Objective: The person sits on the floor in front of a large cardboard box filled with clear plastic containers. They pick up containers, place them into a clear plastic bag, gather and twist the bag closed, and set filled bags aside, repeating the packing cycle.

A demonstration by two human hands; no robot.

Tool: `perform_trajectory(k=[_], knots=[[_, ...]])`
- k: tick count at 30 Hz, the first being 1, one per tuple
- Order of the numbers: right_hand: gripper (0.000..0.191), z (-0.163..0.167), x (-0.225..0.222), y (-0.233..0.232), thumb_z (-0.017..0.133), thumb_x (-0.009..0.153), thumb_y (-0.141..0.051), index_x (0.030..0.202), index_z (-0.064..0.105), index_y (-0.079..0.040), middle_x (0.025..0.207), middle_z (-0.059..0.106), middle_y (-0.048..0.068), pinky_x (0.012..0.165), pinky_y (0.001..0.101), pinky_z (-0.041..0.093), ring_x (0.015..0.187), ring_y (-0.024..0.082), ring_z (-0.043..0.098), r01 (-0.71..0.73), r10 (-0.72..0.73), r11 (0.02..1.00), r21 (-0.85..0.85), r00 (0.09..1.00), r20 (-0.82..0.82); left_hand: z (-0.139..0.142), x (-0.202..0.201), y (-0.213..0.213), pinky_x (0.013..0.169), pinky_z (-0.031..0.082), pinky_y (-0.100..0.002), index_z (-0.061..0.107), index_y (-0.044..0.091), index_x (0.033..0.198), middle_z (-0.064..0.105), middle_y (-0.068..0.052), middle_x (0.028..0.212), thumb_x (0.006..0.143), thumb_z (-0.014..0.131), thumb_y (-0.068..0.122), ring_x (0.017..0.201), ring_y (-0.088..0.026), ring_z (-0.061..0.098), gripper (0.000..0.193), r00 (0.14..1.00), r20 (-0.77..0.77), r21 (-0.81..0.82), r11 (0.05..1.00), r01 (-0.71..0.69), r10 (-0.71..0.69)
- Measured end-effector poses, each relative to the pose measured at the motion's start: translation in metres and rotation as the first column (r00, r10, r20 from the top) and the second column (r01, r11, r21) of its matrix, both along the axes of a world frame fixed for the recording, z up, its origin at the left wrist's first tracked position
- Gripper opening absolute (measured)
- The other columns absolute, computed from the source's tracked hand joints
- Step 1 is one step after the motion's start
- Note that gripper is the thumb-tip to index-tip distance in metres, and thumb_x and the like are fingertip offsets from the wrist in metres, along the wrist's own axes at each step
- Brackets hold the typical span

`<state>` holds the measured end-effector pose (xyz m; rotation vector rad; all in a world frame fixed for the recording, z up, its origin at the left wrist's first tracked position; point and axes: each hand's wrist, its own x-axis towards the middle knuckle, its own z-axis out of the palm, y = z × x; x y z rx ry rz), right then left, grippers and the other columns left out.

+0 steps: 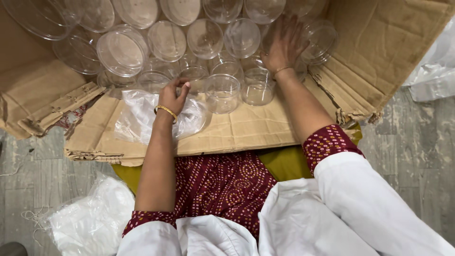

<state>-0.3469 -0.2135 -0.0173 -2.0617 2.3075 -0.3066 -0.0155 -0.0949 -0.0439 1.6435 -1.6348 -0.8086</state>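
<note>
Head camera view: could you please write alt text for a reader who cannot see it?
Seen from above, a person's right hand lies flat on clear plastic jars crowded inside an open cardboard box, while the left hand pinches a clear plastic bag on the box's front flap. White plastic bags lie on the grey floor.

The floor (417, 156) is laid in pale grey planks with a worn, streaked, whitish grain, and it shows at the near left and along the right side of the scene. On it at the near left lies a crumpled white plastic bag (90, 218) with loose white threads (33, 215) trailing beside it, and at the far right another heap of white plastic sheeting (433, 71) rests against the edge of view. The light is soft and even, throwing only faint shadows onto the planks.
</note>
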Motion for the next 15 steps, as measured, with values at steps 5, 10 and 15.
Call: perform_trajectory(k=[5,10,15], knots=[[0.127,0.018,0.006,-0.003,0.093,0.069,-0.039,0.166,0.014,-0.017,0.17,0.007,0.019,0.109,0.0804,0.026,0.157,0.045,0.006,0.025,-0.025,0.996,0.091,1.0,-0.005,0.004,-0.002,-0.001,0.075,0.057,-0.035,0.071,0.008,0.115,0.078,-0.008,0.096,0.102,0.061,0.023,0.085,-0.024,0.076,0.022,0.999,-0.038,0.007,0.999,-0.037,0.038],[0.124,0.042,0.014,-0.006,0.092,0.068,-0.044,0.162,0.014,-0.022,0.167,0.002,0.022,0.103,0.0833,0.025,0.152,0.048,0.002,0.094,-0.098,0.984,0.153,0.995,0.021,0.01,-0.006,0.003,0.074,0.055,-0.036,0.072,0.009,0.114,0.079,-0.007,0.094,0.101,0.061,0.019,0.079,-0.025,0.074,0.019,0.997,-0.006,0.078,0.994,-0.075,0.076],[0.127,0.05,0.025,-0.005,0.092,0.066,-0.047,0.162,0.013,-0.019,0.168,0.006,0.017,0.107,0.0829,0.024,0.154,0.046,0.002,0.127,-0.134,0.974,0.188,0.991,0.024,0.012,0.0,0.012,0.074,0.057,-0.034,0.073,0.008,0.11,0.079,-0.007,0.092,0.1,0.06,0.016,0.086,-0.02,0.076,0.018,0.994,-0.052,-0.032,0.995,-0.098,0.096]])
